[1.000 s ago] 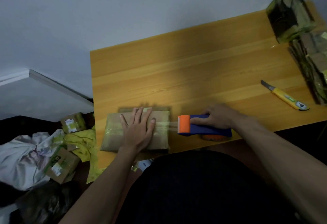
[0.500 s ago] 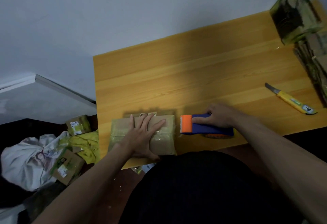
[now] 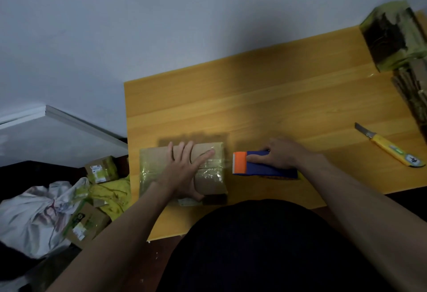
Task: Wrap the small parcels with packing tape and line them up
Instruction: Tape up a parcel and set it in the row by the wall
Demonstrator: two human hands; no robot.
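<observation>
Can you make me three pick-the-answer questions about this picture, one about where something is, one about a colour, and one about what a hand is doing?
1. Where is the knife?
A. on the table, to the right of the tape gun
B. on the parcel
C. on the floor

2. What colour is the front end of the tape gun?
A. green
B. orange
C. white

3. What is the left hand doing?
A. lifting the knife
B. hanging in the air
C. pressing flat on the parcel

Answers:
1. A, it lies on the table near the right edge.
2. B, the end facing the parcel is orange.
3. C, its straight fingers lie spread across the top of the parcel.
</observation>
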